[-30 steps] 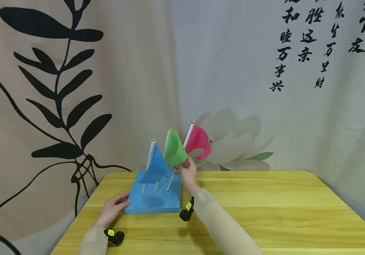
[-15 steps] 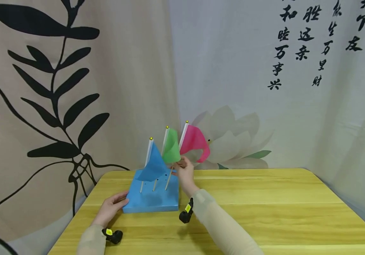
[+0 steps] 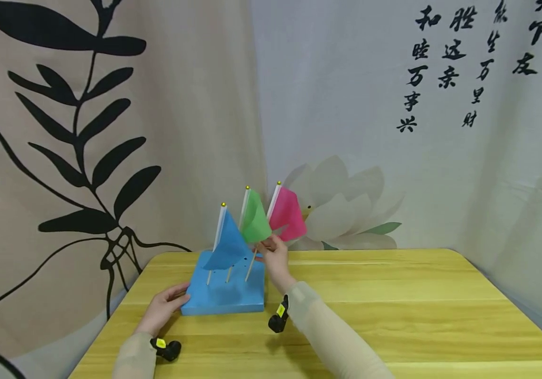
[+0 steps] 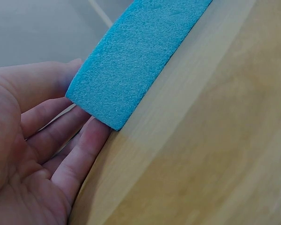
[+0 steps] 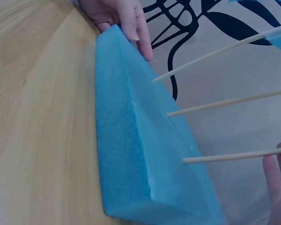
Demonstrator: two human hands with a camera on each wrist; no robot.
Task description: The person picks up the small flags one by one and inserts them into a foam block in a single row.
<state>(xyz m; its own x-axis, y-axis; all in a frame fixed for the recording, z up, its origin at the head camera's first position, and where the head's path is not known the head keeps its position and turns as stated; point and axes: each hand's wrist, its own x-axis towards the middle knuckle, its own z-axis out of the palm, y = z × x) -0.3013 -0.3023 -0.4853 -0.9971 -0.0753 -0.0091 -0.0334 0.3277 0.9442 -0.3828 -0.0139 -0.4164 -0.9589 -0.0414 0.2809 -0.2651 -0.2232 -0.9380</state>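
Observation:
A blue foam block (image 3: 223,302) lies on the table with three small flags stuck in its top. The blue flag (image 3: 227,245) stands at left, the green flag (image 3: 254,218) in the middle and the pink flag (image 3: 287,213) at right, all leaning right. With its fingers, my right hand (image 3: 275,260) pinches the pink flag's stick (image 5: 234,157) above the block; the fingertips are partly hidden in the head view. My left hand (image 3: 161,310) rests at the block's left side, its thumb at the top edge and its extended fingers against the side (image 4: 79,154).
The wooden table (image 3: 394,305) extends to the right of the block. Behind it hangs a curtain (image 3: 195,131) printed with dark leaves, a pale flower and writing. Each wrist wears a small black camera (image 3: 278,316). Several small holes (image 5: 205,178) show in the block's top.
The pink flag's pole leans a little less to the right than before, and its cloth has swayed and hangs differently. Both hands keep nearly the same places, and the head view has shifted slightly.

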